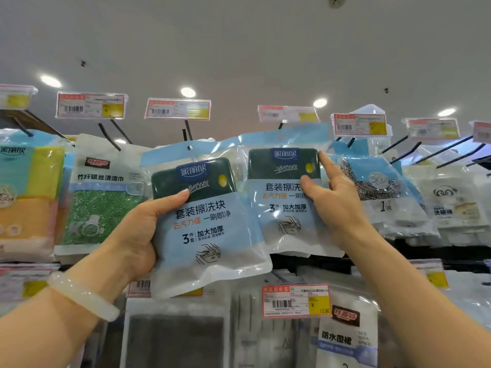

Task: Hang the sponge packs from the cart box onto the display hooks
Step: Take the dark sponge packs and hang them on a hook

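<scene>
Left sponge pack (210, 221) lies before and left of right sponge pack (281, 205) — cloth pack (101, 203) leftward, scourer pack (377, 187) rightward.

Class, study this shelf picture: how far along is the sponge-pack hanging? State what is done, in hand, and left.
Done, it seems: the right sponge pack hangs below its price tag, the right hand pinching it. In hand: the left hand grips the left sponge pack, its hole raised to a hook. Left: seating that pack; further packs are not in view.

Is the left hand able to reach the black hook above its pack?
Probably yes. The left hand holds its pack right below the hook, with nothing between them.
</scene>
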